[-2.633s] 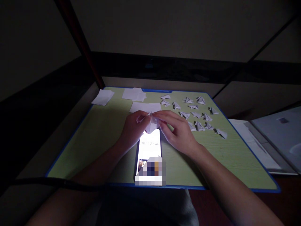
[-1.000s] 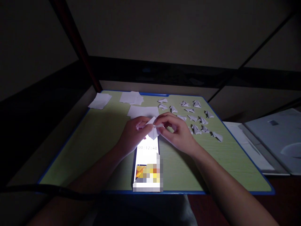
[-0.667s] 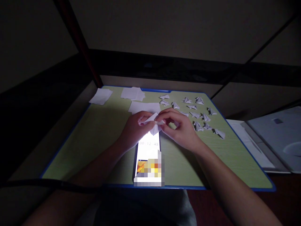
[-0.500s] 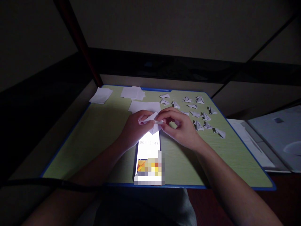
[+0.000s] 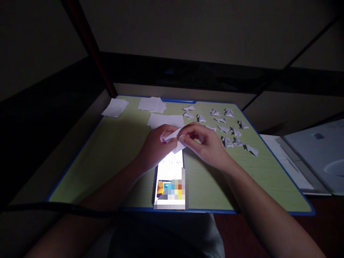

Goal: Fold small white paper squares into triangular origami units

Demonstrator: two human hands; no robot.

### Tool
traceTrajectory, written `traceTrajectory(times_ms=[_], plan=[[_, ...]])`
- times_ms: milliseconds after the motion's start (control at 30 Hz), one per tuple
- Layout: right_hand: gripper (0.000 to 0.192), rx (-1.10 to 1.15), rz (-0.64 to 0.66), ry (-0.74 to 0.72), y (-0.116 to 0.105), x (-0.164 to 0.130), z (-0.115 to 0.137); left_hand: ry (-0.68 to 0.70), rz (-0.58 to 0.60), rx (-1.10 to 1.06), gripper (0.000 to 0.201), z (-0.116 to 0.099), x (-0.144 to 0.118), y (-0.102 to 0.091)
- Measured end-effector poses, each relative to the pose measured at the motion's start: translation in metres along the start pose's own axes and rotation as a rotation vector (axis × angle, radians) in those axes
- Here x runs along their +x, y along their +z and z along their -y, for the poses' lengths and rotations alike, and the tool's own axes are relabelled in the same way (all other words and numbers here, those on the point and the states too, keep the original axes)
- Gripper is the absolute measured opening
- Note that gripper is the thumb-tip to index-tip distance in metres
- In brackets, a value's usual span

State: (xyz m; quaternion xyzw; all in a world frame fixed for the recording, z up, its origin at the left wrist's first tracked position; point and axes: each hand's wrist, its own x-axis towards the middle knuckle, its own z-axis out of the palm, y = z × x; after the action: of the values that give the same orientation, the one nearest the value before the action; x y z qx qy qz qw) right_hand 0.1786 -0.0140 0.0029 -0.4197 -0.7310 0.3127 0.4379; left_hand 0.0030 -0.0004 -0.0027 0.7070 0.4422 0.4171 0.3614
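Note:
A small folded piece of white paper (image 5: 172, 135) is held between both hands above the upper end of a lit phone (image 5: 170, 172). My left hand (image 5: 157, 145) grips its left side, the thumb lying across the front. On the right side, my right hand (image 5: 202, 143) pinches the paper between thumb and fingers. Part of the paper is hidden by the fingers. Just beyond the hands lies a white sheet (image 5: 165, 121). Several folded paper pieces (image 5: 223, 129) rest to the right of my right hand.
The green tabletop (image 5: 94, 161) has a blue edge. Stacks of white paper lie at the far left (image 5: 115, 108) and at the back (image 5: 152, 105). A black cable (image 5: 67, 209) crosses the front left. Beyond the right edge is a white box-like object (image 5: 317, 154).
My right thumb has moved up and left onto the paper, pressing nearer the middle. The paper's flap has tilted and looks narrower. My left hand stays in nearly the same place.

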Motion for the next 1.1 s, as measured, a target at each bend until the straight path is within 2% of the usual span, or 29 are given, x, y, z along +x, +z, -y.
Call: traceTrajectory(times_ms=[133,333,467,733,967,1100], plan=[[0.01,0.13,-0.062,0.062,0.006,-0.0003,-0.0024,0.023,-0.006,-0.01,0.016,0.0019,-0.0007,0.0012],[0.026,0.301,-0.092,0.144,0.0084,0.0018,-0.0058,0.012,0.009,-0.081,0.018,0.0036,-0.0019,0.0028],[0.02,0.287,-0.094,0.214,0.007,0.0029,-0.0048,0.013,0.024,-0.136,0.019,0.0026,-0.0026,0.0031],[0.025,0.282,-0.064,0.305,0.003,0.0031,-0.0052,-0.018,0.058,-0.218,0.023,0.0007,-0.0028,0.0033],[0.024,0.329,-0.059,0.312,0.0031,0.0035,-0.0051,-0.024,0.069,-0.23,0.022,0.002,-0.0028,0.0034],[0.026,0.328,-0.059,0.322,0.0036,0.0042,-0.0016,0.037,0.045,-0.211,0.022,0.0072,-0.0023,0.0047]])
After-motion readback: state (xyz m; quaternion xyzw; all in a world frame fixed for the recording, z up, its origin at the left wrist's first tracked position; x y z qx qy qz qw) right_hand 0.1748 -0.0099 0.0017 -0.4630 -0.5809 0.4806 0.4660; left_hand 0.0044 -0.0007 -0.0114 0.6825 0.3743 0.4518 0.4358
